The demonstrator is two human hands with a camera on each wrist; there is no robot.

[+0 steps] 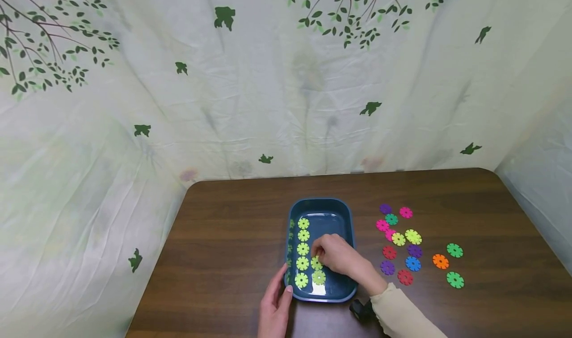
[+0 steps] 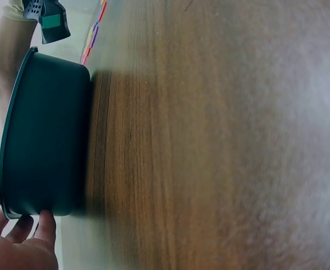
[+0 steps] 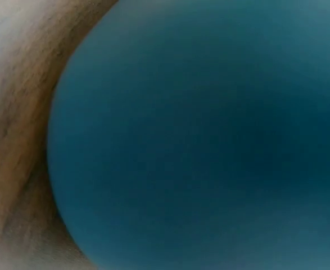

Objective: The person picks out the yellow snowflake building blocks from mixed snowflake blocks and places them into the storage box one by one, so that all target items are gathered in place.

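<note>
A blue tray (image 1: 332,291) stands on the table with several yellow interlocking discs lying in it. One column of yellow discs (image 1: 303,249) runs along its left side, and a second column begins beside it with a yellow disc (image 1: 319,278) near the front. My left hand (image 1: 275,303) grips the tray's front left corner; in the left wrist view its fingers (image 2: 46,228) press the tray's outer wall (image 2: 46,135). Reaching into the tray, my right hand (image 1: 337,253) pinches another yellow disc (image 1: 317,263) with bent fingers, partly covering it. The tray's blue surface (image 3: 198,140) fills the right wrist view, blurred.
Right of the tray, loose discs in purple, pink, red, blue (image 1: 413,264), yellow and green are scattered on the brown table (image 1: 232,229). An orange disc (image 1: 440,261) lies farther right between two green ones. A black device (image 1: 361,310) sits at the right wrist.
</note>
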